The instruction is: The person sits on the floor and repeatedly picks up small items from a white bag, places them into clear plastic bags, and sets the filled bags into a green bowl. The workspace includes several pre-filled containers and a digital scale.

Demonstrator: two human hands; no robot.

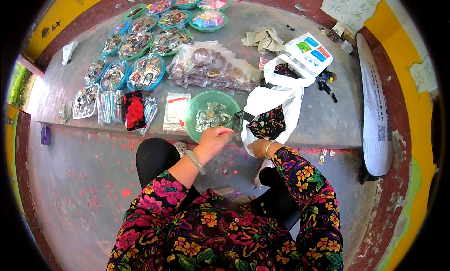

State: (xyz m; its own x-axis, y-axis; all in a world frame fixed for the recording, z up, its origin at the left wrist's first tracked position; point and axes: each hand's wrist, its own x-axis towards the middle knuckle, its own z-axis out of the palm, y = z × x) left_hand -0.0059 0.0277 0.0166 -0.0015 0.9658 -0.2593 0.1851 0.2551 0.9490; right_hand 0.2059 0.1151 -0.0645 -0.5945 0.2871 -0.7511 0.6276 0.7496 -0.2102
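The left hand [214, 139] pinches a small clear packet [233, 130] at the green bowl's [194, 125] rim; the right hand [257, 146] is hidden inside the white bag [281, 90], its grip unreadable

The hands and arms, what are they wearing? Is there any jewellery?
Both arms wear dark sleeves covered in bright flowers, pink, yellow, orange and green. The left hand has a thick, smooth, pale bangle on its wrist, with the sleeve pushed back from it. The right hand has a thin, light bracelet at its wrist, just past the sleeve's cuff. Both hands are bare.
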